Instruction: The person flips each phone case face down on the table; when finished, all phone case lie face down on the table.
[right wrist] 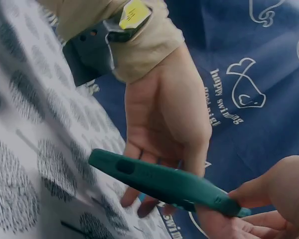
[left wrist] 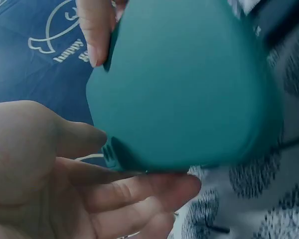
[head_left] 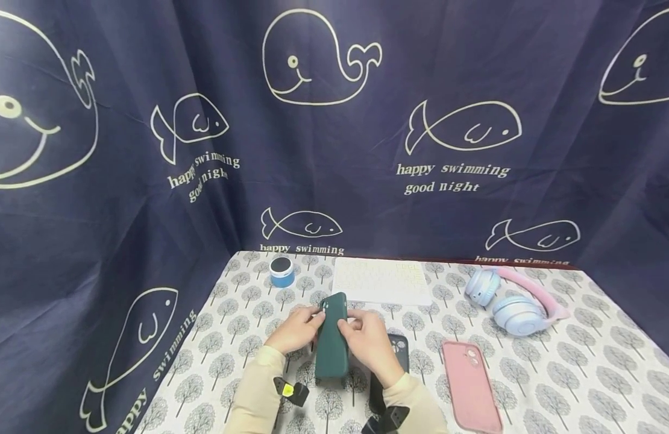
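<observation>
A dark green phone case point(head_left: 332, 349) is held up above the patterned tablecloth, its camera cutouts at the far end and its back facing up. My left hand point(head_left: 295, 329) grips the left edge with the thumb on top. In the left wrist view, its fingers lie under the green case point(left wrist: 184, 89). My right hand point(head_left: 369, 340) pinches the opposite edge near the far end. The right wrist view shows the case point(right wrist: 149, 181) edge-on, with a slot in its side. Whether a phone is inside I cannot tell.
Beneath my right forearm lies a black phone case point(head_left: 401, 351), partly covered. A pink phone case point(head_left: 472, 389) is to its right. Farther back are a blue speaker point(head_left: 282, 276), a white keyboard point(head_left: 380, 282) and blue-and-pink headphones point(head_left: 521, 314). A dark blue curtain point(head_left: 367, 157) hangs behind the table.
</observation>
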{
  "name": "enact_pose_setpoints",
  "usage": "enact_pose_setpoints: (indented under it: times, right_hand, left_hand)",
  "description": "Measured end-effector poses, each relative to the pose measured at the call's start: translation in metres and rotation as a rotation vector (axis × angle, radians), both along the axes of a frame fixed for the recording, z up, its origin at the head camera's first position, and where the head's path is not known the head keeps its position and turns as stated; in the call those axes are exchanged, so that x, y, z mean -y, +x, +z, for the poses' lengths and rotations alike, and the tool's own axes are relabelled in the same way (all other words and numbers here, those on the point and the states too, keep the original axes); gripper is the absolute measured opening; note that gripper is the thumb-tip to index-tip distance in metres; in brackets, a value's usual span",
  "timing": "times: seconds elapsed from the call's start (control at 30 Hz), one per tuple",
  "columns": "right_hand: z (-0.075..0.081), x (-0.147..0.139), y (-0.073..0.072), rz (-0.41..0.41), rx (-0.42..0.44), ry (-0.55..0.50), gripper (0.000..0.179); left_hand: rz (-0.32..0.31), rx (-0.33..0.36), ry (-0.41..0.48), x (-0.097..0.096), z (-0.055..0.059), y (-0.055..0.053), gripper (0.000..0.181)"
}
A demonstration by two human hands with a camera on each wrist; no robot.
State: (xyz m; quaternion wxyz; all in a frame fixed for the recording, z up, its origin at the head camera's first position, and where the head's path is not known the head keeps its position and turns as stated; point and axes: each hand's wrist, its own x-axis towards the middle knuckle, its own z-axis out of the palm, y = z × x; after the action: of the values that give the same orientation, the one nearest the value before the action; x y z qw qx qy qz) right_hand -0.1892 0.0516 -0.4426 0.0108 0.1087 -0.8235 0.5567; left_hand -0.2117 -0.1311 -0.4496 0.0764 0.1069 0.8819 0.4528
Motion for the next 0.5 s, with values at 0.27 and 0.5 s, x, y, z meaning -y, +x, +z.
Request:
enact_pose_setpoints:
  times: [0.27,0.5]
  right_hand:
    - [-0.002,0.001,-0.002,-0.046,0.006,-0.027,0.039]
    - [-0.022,0.008,-0.004,-0.083,-0.003,0.105,0.041]
  left_hand:
    - [0.044,0.051,0.134,0.009,0.005,0.000,0.057]
    - [0.036,0.075,0.087,0.014,0.003,0.001,0.059]
